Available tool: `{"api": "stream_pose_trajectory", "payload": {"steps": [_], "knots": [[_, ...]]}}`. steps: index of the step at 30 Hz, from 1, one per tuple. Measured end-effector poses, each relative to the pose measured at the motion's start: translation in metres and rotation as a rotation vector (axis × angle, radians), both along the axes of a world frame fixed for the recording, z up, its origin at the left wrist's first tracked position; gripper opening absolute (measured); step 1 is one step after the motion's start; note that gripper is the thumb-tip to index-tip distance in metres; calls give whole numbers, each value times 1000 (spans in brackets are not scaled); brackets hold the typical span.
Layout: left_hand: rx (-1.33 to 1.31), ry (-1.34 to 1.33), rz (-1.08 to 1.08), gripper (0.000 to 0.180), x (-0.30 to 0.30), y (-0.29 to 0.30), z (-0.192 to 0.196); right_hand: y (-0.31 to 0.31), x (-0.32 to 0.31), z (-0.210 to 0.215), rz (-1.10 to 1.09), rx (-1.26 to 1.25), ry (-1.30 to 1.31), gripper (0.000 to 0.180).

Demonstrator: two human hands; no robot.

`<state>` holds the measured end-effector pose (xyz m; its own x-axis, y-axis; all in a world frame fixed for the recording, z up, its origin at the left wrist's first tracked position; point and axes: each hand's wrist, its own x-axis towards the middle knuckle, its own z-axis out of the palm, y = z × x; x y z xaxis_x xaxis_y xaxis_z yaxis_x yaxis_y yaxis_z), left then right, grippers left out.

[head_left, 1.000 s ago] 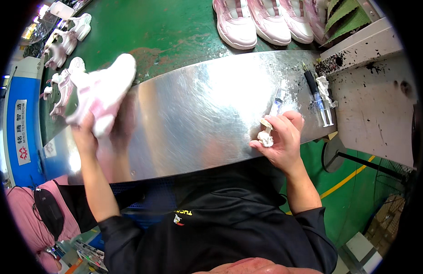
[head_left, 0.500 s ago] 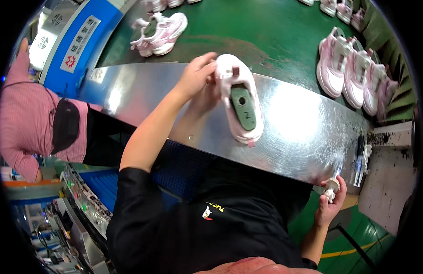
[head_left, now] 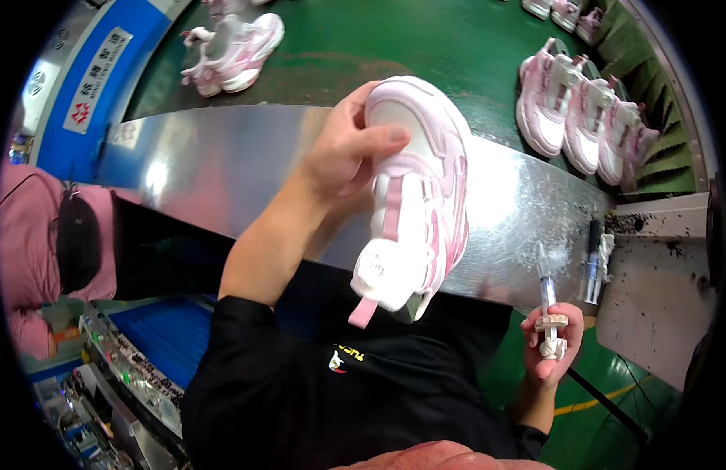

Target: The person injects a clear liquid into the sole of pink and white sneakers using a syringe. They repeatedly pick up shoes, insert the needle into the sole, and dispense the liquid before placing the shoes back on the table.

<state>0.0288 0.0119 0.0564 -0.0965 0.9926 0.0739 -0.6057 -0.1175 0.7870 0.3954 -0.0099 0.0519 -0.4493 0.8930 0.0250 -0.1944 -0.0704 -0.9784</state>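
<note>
Here the left hand (head_left: 343, 153) grips a pink-and-white sneaker (head_left: 418, 196) over the shiny metal bench (head_left: 222, 172); at four o'clock, the right hand (head_left: 549, 345) pinches a clear syringe-like applicator (head_left: 546, 291)

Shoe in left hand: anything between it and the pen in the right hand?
Nothing visible. The left hand grips the shoe above the steel table. The right hand holds the pen lower right, past the table's near edge. Only open air lies between pen and shoe.

One shoe in hand (head_left: 418, 196), three shoes at right (head_left: 586, 113) — two more at far top right (head_left: 565, 11), one pair at upper left (head_left: 233, 47), one syringe (head_left: 548, 294), two pens (head_left: 593, 251).
</note>
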Motion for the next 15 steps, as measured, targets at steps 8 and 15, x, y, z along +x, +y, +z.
{"api": "stream_pose_trajectory", "payload": {"steps": [8,15], "knots": [[65,-171,-12,65,8,-21,-14,39,-77,43,399,205,405,76],[144,-50,-71,73,4,-29,-21,46,-119,52,531,180,568,73]]}}
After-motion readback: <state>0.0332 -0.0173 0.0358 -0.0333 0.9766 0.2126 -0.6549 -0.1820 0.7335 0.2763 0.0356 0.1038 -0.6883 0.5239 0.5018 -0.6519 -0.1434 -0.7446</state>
